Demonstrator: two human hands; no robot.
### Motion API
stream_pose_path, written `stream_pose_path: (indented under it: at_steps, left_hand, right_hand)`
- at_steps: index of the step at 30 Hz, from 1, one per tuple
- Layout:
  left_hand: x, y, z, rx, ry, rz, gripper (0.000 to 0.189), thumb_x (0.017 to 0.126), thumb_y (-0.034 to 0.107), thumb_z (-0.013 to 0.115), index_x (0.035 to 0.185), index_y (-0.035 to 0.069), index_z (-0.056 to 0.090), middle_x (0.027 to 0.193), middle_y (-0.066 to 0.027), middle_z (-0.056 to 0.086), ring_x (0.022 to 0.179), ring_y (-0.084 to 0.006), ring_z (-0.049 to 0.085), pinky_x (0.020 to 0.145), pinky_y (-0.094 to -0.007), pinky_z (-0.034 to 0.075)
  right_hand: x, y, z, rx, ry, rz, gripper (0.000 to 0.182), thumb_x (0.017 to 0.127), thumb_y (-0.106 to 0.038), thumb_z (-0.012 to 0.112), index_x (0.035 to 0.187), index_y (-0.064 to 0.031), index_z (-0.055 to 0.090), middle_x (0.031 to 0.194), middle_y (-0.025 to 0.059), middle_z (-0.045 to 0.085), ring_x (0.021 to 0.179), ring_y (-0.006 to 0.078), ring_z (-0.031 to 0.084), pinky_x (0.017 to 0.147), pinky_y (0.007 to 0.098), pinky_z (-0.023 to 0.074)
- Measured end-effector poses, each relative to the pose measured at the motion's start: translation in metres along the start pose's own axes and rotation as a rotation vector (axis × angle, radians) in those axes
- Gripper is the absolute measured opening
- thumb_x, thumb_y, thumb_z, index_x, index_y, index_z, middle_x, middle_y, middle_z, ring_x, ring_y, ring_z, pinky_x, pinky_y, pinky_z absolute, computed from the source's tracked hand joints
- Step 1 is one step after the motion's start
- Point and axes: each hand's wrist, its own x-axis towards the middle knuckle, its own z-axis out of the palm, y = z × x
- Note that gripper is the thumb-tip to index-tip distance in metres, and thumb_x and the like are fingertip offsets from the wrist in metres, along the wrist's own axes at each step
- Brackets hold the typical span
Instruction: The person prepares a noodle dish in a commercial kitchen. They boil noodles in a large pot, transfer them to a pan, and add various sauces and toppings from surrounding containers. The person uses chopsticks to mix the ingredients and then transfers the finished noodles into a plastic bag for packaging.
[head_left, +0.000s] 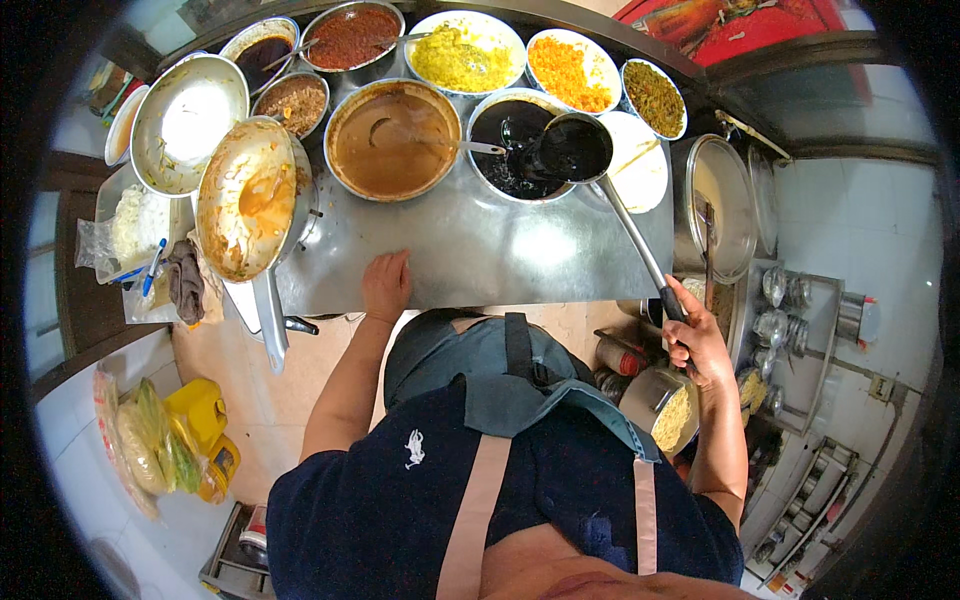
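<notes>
My right hand grips the black handle of a long metal ladle. Its cup, filled with dark liquid, is over the right side of a bowl of black sauce, and dark liquid shows at the cup's left lip. On the front edge of the steel counter rests my left hand, its fingers curled and nothing visible in them. Ahead of it stands a bowl of brown sauce, with a spoon handle reaching across to the black sauce bowl.
Along the back stand bowls of red chili paste, chopped yellow pickle, diced orange food and dark green food. A sauce-stained frying pan sits left, its handle past the counter edge. Right are a large pot and noodles.
</notes>
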Motion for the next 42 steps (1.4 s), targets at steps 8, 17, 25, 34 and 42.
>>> stream_pose_path:
  at_steps: [8,17,25,34,42]
  left_hand:
    - [0.001,-0.001,0.001,0.009,-0.007,-0.004,0.020,0.081,0.011,0.056,0.100,0.007,0.059,0.086,-0.0121,0.058,0.081,-0.0306,0.057,0.071,-0.0413,0.046]
    - [-0.002,-0.005,0.007,0.006,-0.023,0.002,0.019,0.081,0.011,0.056,0.099,0.008,0.060,0.084,-0.0112,0.058,0.082,-0.0307,0.056,0.071,-0.0418,0.046]
    - [0.005,0.010,-0.002,-0.010,-0.063,0.013,0.018,0.082,0.007,0.054,0.098,0.007,0.061,0.088,-0.0121,0.060,0.083,-0.0318,0.057,0.074,-0.0417,0.046]
    - [-0.004,0.016,-0.005,0.059,-0.024,0.089,0.018,0.082,0.005,0.054,0.099,0.005,0.060,0.086,-0.0130,0.059,0.080,-0.0319,0.056,0.072,-0.0410,0.046]
    - [-0.068,0.095,0.020,-0.078,-0.264,0.492,0.024,0.081,0.003,0.056,0.104,0.005,0.057,0.088,-0.0145,0.058,0.078,-0.0338,0.055,0.068,-0.0412,0.046]
  right_hand:
    - [0.006,0.009,0.008,-0.162,0.055,-0.096,0.065,0.080,0.009,0.048,0.140,-0.0130,0.036,0.062,-0.0032,0.045,0.044,0.0044,0.036,0.038,0.0189,0.0275]
    - [0.016,0.035,0.010,-0.379,0.100,-0.193,0.062,0.082,0.011,0.051,0.138,-0.0132,0.040,0.090,0.0021,0.055,0.065,0.0051,0.047,0.055,0.0186,0.0396]
    - [0.024,0.089,0.010,-0.872,0.307,-0.576,0.068,0.076,0.007,0.056,0.135,-0.0246,0.043,0.106,0.0194,0.061,0.094,0.0346,0.061,0.077,0.0374,0.0502]
    - [0.043,0.172,0.018,-1.037,0.441,-0.696,0.071,0.074,0.004,0.053,0.136,-0.0273,0.041,0.076,0.0145,0.051,0.062,0.0336,0.056,0.058,0.0419,0.0487]
    - [-0.013,0.181,0.018,0.649,-0.213,-0.497,0.070,0.081,0.004,0.052,0.143,-0.0170,0.028,0.068,-0.0017,0.045,0.051,0.0056,0.039,0.047,0.0203,0.0340]
